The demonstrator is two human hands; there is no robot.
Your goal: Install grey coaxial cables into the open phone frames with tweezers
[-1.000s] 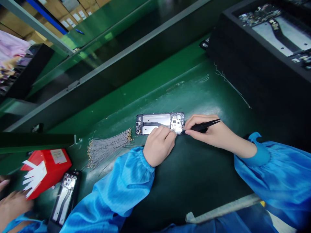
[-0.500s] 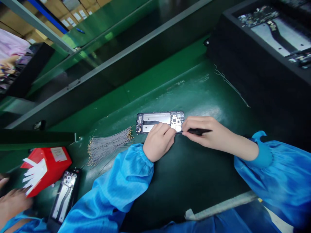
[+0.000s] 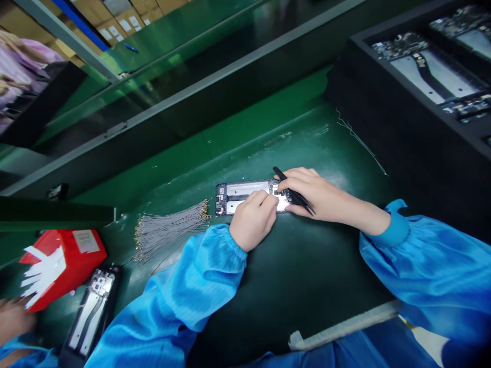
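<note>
An opened phone (image 3: 245,197) lies flat on the green bench top, its circuit board bare at the right end. My left hand (image 3: 253,219) rests over the phone's near side with fingers curled and tips together by the board; anything under them is hidden. In my right hand (image 3: 316,191) is a pair of black tweezers (image 3: 297,196), slanting across the fingers with one end up and left. The right fingertips touch the phone's right end. Just left of the phone spreads a bundle of thin grey cables (image 3: 169,230) with gold-coloured ends.
A black tray (image 3: 383,97) of opened phones stands at right, beside loose thin wires (image 3: 362,143). At lower left are a red bin (image 3: 82,255) with white strips and another opened phone (image 3: 92,312). A co-worker's hand (image 3: 15,319) is beside the bin. A rail (image 3: 184,97) runs behind.
My right hand has moved up and slightly left onto the phone's end, and the tweezers have turned within its fingers. My left hand stays on the phone, its fingers more tightly curled.
</note>
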